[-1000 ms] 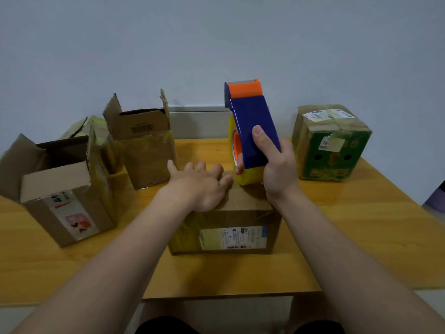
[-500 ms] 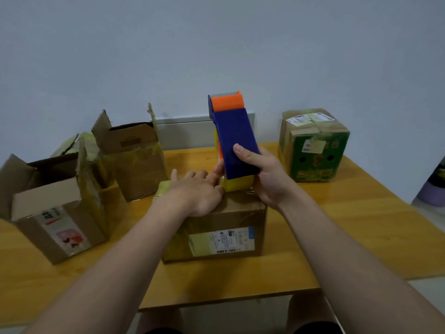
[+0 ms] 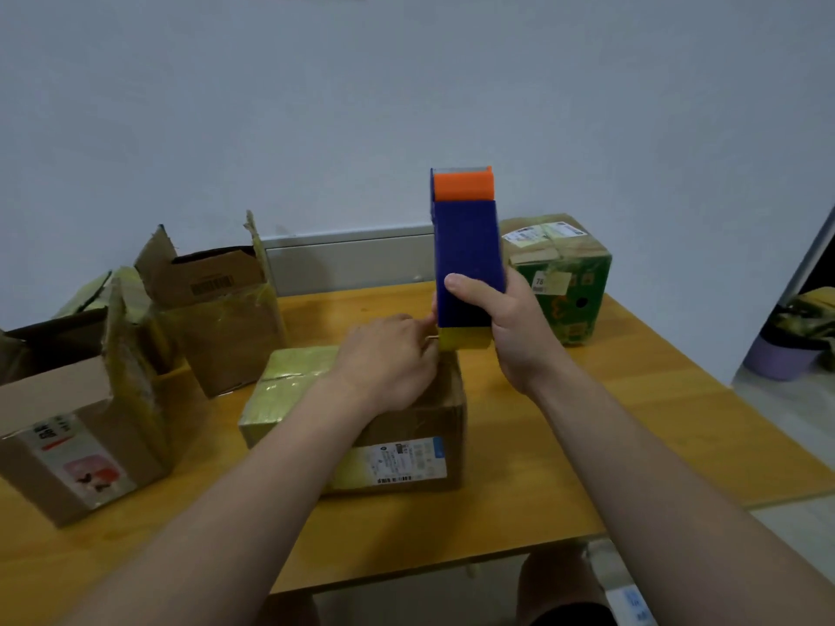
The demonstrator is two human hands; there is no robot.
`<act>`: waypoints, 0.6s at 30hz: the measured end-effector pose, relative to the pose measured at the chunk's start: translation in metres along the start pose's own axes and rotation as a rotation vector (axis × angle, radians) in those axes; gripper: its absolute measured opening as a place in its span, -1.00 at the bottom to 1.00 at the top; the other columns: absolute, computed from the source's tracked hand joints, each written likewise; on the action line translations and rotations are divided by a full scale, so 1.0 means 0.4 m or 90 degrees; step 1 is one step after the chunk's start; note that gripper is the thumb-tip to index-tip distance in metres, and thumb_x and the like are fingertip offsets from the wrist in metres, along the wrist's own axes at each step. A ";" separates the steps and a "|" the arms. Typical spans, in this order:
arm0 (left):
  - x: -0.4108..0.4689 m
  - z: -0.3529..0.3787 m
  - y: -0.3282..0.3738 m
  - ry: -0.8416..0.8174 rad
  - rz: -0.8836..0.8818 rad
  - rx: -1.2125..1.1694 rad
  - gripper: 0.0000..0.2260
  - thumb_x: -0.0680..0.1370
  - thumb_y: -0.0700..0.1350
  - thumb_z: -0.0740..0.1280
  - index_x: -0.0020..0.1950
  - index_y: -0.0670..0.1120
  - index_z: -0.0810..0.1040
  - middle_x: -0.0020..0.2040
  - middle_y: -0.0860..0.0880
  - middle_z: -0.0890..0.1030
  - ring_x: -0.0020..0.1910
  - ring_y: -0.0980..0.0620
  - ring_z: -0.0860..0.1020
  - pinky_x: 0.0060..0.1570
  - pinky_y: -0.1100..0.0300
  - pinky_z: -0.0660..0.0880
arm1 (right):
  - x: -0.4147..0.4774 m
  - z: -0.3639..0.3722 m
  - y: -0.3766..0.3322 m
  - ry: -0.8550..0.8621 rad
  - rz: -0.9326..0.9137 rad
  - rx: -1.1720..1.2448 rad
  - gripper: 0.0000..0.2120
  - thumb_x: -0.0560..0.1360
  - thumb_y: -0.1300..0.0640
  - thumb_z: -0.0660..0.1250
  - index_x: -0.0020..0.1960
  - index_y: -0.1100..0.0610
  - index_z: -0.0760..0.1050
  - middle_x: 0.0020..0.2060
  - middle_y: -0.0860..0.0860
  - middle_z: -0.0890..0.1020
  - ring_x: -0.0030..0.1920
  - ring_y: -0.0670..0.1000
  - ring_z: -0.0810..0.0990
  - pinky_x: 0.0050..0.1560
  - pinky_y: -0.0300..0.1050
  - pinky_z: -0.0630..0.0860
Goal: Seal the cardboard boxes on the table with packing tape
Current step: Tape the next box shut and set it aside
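At the far left of the desk (image 3: 632, 422) stands an open box (image 3: 68, 445) with its flaps up. A second open box (image 3: 217, 309) sits behind it, nearer the wall.

The middle box (image 3: 406, 445) is the one being worked on. It lies close to the desk's near edge with its flaps down and its long axis running left to right. Yellowish tape already covers the left part of its top, and a seam shows there running along that same axis.

The left grip (image 3: 384, 359) rests on the right half of that top, with its fingers curled toward the lower edge of the tape (image 3: 465, 341). The back of the hand hides the fingertips, so I cannot tell whether it has the loose end pinched or only touches it.

Just to its right is the dispenser (image 3: 467, 259), which is blue with an orange cap. It stands upright, and its roll hangs just above the box's far right corner. The right grip (image 3: 515, 327) is wrapped firmly round its lower body, with the thumb across the front.

The relation that matters is that the unsealed stretch of the top lies below and to the left of the roll, along the box's long axis. The left grip is the nearer one, so it seems best placed to anchor the tape end on the cardboard while the right draws the dispenser away.

At the right rear a green box (image 3: 560, 282) looks sealed.
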State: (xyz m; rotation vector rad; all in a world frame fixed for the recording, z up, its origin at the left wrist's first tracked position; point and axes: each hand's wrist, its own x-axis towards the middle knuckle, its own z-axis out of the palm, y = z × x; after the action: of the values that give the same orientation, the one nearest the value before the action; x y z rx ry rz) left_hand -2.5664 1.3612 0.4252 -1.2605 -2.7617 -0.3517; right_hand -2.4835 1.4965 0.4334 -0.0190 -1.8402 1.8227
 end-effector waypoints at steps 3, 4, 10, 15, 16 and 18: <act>0.004 0.026 0.022 -0.110 0.053 -0.039 -0.60 0.69 0.26 0.04 0.46 0.17 0.41 0.42 0.04 0.49 0.42 -0.06 0.41 0.46 -0.25 0.24 | -0.001 -0.038 0.012 0.095 -0.027 0.035 -0.55 0.49 0.00 0.42 0.22 0.29 0.51 -0.02 0.32 0.60 -0.07 0.28 0.59 0.03 0.18 0.60; 0.006 0.031 0.024 -0.138 0.064 -0.023 -0.62 0.70 0.27 0.01 0.45 0.25 0.39 0.49 0.06 0.43 0.49 -0.05 0.35 0.50 -0.29 0.15 | -0.002 -0.053 0.016 0.119 -0.028 0.050 -0.54 0.48 -0.02 0.42 0.22 0.28 0.52 -0.05 0.29 0.60 -0.10 0.23 0.59 -0.01 0.16 0.59; 0.034 0.030 0.052 -0.201 0.021 0.005 -0.76 0.68 0.15 0.05 0.02 0.21 0.51 0.15 0.00 0.45 0.25 -0.06 0.39 0.38 -0.24 0.20 | -0.001 -0.112 0.036 0.182 -0.016 0.066 -0.52 0.48 -0.15 0.42 0.17 0.23 0.55 -0.16 0.16 0.62 -0.19 0.12 0.60 -0.19 -0.01 0.60; 0.052 0.039 0.086 -0.164 -0.059 0.008 -0.80 0.62 0.09 0.19 -0.15 0.12 0.51 0.01 0.04 0.45 0.11 -0.05 0.37 0.31 -0.18 0.24 | -0.003 -0.136 0.040 0.162 -0.019 0.051 -0.66 0.47 -0.11 0.43 0.11 0.10 0.58 -0.21 -0.04 0.69 -0.23 -0.06 0.66 -0.30 -0.22 0.58; 0.051 0.040 0.089 -0.161 -0.068 0.007 -0.81 0.61 0.08 0.19 -0.16 0.12 0.50 0.02 0.04 0.45 0.11 -0.05 0.37 0.30 -0.18 0.24 | -0.004 -0.139 0.039 0.158 -0.018 0.051 -0.65 0.47 -0.11 0.43 0.12 0.11 0.58 -0.20 -0.03 0.69 -0.22 -0.05 0.66 -0.29 -0.21 0.58; 0.049 0.036 0.097 -0.168 -0.080 0.014 -0.84 0.63 0.08 0.19 -0.10 0.15 0.51 0.09 0.02 0.47 0.17 -0.07 0.38 0.31 -0.19 0.23 | -0.005 -0.142 0.036 0.156 -0.017 0.060 -0.62 0.49 -0.11 0.42 0.14 0.16 0.57 -0.21 0.00 0.68 -0.24 -0.04 0.66 -0.28 -0.21 0.58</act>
State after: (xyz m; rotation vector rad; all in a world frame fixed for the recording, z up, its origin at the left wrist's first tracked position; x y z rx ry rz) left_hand -2.5495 1.4037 0.4211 -1.2094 -3.0648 -0.1726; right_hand -2.4654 1.5492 0.4154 -0.1749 -1.5772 1.7999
